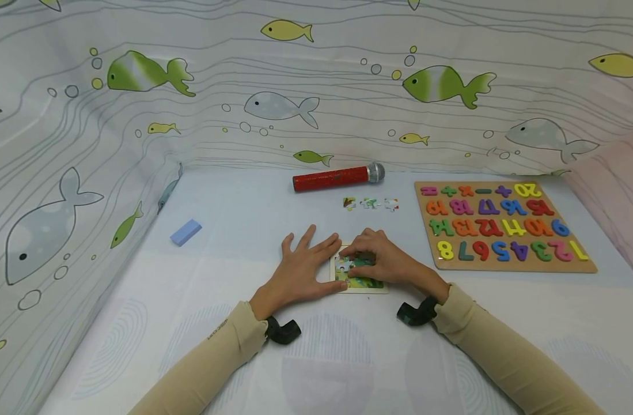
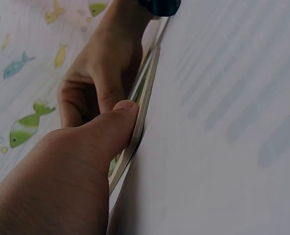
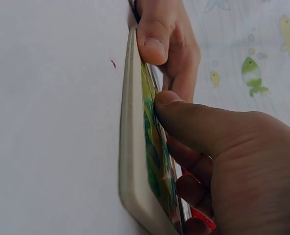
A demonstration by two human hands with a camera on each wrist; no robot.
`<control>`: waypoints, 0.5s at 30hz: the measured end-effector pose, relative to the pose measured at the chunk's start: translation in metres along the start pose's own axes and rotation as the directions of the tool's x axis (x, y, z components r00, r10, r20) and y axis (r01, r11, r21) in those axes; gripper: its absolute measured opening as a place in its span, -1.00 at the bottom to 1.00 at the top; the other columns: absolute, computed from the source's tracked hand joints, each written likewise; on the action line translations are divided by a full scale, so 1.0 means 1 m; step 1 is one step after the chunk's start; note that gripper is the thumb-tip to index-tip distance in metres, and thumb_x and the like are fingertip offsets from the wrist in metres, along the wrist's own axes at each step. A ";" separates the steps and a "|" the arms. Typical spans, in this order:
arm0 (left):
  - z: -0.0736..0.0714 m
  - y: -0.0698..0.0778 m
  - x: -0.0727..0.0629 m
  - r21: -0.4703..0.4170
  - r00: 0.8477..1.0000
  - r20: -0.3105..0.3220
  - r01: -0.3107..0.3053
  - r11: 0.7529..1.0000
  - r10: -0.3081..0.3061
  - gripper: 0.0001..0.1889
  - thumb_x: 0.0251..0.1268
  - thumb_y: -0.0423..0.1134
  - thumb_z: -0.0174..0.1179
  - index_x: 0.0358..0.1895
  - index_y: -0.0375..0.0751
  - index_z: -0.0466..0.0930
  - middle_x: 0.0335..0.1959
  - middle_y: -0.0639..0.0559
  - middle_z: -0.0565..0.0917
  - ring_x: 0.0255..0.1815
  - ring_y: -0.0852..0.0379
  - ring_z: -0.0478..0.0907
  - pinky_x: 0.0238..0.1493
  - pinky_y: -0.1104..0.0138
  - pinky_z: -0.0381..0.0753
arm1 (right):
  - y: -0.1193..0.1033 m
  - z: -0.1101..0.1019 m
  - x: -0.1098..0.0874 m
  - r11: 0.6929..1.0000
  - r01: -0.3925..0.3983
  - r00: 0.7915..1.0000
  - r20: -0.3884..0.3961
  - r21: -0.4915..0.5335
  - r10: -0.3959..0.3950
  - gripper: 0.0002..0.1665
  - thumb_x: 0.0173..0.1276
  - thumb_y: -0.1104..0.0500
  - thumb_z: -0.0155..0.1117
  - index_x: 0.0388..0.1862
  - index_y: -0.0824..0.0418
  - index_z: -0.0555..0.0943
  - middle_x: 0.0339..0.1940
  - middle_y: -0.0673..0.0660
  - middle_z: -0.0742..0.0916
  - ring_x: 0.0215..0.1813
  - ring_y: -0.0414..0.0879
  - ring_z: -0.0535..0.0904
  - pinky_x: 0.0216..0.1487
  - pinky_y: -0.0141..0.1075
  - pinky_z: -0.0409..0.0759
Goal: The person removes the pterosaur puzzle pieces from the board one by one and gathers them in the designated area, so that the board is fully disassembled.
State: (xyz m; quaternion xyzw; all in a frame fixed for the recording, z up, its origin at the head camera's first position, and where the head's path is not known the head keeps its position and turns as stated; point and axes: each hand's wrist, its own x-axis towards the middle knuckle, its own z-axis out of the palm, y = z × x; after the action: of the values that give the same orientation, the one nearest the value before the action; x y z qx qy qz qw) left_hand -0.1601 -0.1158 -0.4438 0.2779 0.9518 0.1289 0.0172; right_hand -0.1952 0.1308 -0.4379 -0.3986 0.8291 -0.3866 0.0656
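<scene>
A small jigsaw puzzle (image 1: pixel 365 283) in a pale frame lies on the table, with a green and blue picture. My left hand (image 1: pixel 302 271) is flat beside it with fingers spread, and its thumb (image 2: pixel 120 117) presses the frame's near left edge. Over the picture bends my right hand (image 1: pixel 386 259), index finger and thumb (image 3: pixel 184 110) pinching at a puzzle piece (image 1: pixel 343 264) in the left part. The hand covers much of the upper right of the picture. Three loose puzzle pieces (image 1: pixel 370 203) lie in a row beyond the frame.
Behind the loose pieces lies a red microphone (image 1: pixel 332 178). A wooden number board (image 1: pixel 503 265) with colourful digits is at the right. A blue block (image 1: pixel 186 232) rests at the left. Fish-patterned cloth (image 1: pixel 347 69) rises at the back and sides.
</scene>
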 end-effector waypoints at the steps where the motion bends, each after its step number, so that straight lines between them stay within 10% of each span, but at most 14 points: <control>1: 0.000 0.000 0.000 -0.001 1.000 0.001 0.002 1.000 -0.002 -0.04 0.23 0.54 0.02 0.63 0.18 0.10 0.66 0.31 0.11 0.72 -0.21 -0.17 0.45 -0.41 -0.23 | 0.000 0.000 0.000 1.000 0.000 1.000 0.000 0.000 0.000 -0.56 0.23 0.12 0.55 0.11 0.06 0.74 -0.12 -0.11 0.77 -0.05 -0.19 0.43 0.01 -0.15 0.21; 15: 0.000 0.000 -0.001 -0.007 1.000 -0.013 -0.005 1.000 0.005 -0.04 0.23 0.53 0.04 0.63 0.17 0.11 0.66 0.31 0.11 0.72 -0.19 -0.16 0.45 -0.41 -0.20 | 0.001 0.000 0.000 1.000 0.002 0.999 -0.033 0.014 -0.002 -0.59 0.27 0.16 0.52 0.11 0.08 0.76 -0.22 -0.05 0.66 -0.11 -0.14 0.39 -0.03 -0.18 0.23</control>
State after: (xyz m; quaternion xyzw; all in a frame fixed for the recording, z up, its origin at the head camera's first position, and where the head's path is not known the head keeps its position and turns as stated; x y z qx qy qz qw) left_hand -0.1588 -0.1164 -0.4439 0.2791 0.9508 0.1343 0.0116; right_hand -0.1957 0.1309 -0.4383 -0.3925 0.8270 -0.3988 0.0544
